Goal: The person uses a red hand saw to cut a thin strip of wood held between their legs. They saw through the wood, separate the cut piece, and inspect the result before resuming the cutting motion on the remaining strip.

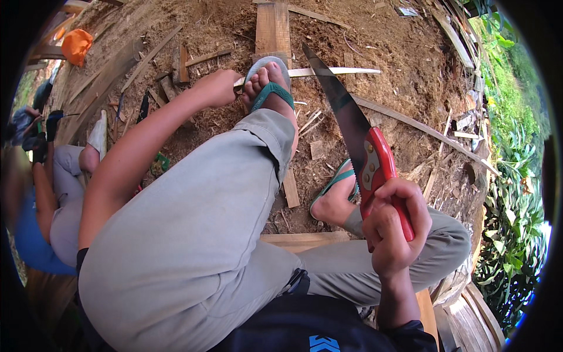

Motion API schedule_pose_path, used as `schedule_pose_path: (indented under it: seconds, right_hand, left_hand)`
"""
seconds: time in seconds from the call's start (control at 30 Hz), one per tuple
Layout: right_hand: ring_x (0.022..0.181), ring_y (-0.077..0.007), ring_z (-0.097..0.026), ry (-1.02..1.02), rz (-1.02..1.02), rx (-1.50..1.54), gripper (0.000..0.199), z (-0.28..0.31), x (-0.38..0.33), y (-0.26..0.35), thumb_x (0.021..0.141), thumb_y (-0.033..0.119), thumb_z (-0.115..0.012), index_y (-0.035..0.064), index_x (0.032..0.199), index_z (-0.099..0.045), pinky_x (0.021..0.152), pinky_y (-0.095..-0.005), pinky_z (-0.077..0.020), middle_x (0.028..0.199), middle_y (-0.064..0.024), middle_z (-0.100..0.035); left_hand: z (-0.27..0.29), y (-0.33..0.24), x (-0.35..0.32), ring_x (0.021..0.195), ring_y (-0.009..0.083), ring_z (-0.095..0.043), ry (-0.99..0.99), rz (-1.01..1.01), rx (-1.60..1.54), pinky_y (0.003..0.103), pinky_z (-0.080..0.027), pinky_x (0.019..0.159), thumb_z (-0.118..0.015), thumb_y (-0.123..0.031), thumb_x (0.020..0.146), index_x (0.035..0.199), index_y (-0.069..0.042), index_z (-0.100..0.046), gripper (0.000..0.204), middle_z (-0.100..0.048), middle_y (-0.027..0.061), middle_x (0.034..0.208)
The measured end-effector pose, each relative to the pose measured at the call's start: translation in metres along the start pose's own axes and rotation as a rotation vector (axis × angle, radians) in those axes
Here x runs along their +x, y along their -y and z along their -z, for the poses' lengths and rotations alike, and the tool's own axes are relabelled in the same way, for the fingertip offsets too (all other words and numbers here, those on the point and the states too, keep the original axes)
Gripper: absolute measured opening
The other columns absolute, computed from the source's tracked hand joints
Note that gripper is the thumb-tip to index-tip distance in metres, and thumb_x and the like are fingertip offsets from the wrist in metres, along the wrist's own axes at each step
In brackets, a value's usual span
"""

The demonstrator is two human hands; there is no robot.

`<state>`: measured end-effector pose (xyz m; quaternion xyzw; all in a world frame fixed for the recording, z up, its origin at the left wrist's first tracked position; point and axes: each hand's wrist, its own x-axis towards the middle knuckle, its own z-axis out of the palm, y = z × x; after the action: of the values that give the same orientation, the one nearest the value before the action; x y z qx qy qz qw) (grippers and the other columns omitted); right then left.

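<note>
My right hand (396,226) is wrapped round the red handle of a hand saw (346,111). Its dark blade slants up and left, the tip just above a thin pale wood strip (349,71). Whether the blade touches the strip I cannot tell. My left hand (221,88) is closed on the strip's left end. My foot (268,85), in a flip-flop with a green strap, presses the strip down over a wooden board (272,29). The strip's right part sticks out past the foot.
Wood offcuts, such as a long batten (422,129) and a short block (291,188), lie on ground strewn with sawdust. My other foot (334,205) rests at centre right. Another person (50,211) sits at far left. An orange cloth-like thing (76,47) lies upper left; plants (510,217) edge the right.
</note>
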<state>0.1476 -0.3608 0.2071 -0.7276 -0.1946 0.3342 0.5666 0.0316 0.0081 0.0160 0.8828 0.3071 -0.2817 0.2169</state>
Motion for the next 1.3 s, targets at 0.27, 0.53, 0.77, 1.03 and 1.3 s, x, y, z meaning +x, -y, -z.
schedule_pose_path:
  seconds: [0.27, 0.53, 0.77, 1.03, 1.3]
  right_hand:
    - [0.054, -0.0034, -0.045, -0.039, -0.086, 0.060, 0.015, 0.005, -0.025, 0.015, 0.089, -0.006, -0.050, -0.0033, 0.101, -0.058, 0.051, -0.0200, -0.0328, 0.076, -0.0046, -0.059]
    - [0.042, -0.0039, -0.038, -0.027, 0.008, -0.058, 0.014, -0.007, -0.020, 0.012, 0.089, -0.005, -0.046, -0.0040, 0.100, -0.054, 0.040, -0.0212, -0.0245, 0.068, -0.0040, -0.051]
    - [0.061, -0.0080, -0.052, 0.022, -0.055, 0.077, 0.010, -0.015, 0.022, 0.000, 0.088, -0.006, -0.051, -0.0046, 0.095, -0.058, 0.059, -0.0224, -0.0412, 0.078, -0.0053, -0.058]
    - [0.055, -0.0056, -0.050, -0.067, -0.114, -0.031, 0.012, 0.011, -0.026, 0.017, 0.084, -0.006, -0.049, -0.0034, 0.092, -0.059, 0.052, -0.0220, -0.0378, 0.078, -0.0057, -0.057]
    - [0.042, -0.0043, -0.037, -0.041, 0.080, -0.093, 0.011, -0.008, 0.001, -0.012, 0.087, -0.005, -0.047, -0.0031, 0.096, -0.052, 0.040, -0.0224, -0.0252, 0.061, -0.0015, -0.045]
  left_hand:
    - [0.002, 0.000, 0.001, 0.105, 0.0381, -0.069, 0.010, -0.018, -0.013, 0.048, -0.055, 0.086, -0.063, -0.009, 0.083, 0.109, -0.007, -0.069, 0.028, -0.072, 0.0205, 0.109]
    - [0.004, -0.002, 0.000, 0.105, 0.0382, -0.069, -0.009, -0.002, -0.006, 0.048, -0.056, 0.087, -0.063, -0.008, 0.083, 0.114, -0.007, -0.070, 0.032, -0.072, 0.0206, 0.109]
    - [0.001, 0.001, -0.004, 0.100, 0.0406, -0.069, -0.021, -0.022, -0.037, 0.048, -0.055, 0.083, -0.066, -0.014, 0.084, 0.106, -0.005, -0.070, 0.024, -0.072, 0.0232, 0.103]
    - [-0.001, 0.001, 0.000, 0.104, 0.0376, -0.070, -0.007, -0.029, 0.004, 0.047, -0.056, 0.087, -0.064, -0.010, 0.083, 0.120, -0.008, -0.069, 0.037, -0.072, 0.0208, 0.111]
    - [-0.002, 0.008, -0.002, 0.101, 0.0398, -0.070, -0.029, -0.054, -0.034, 0.048, -0.055, 0.084, -0.064, -0.010, 0.083, 0.109, -0.002, -0.069, 0.028, -0.072, 0.0240, 0.105]
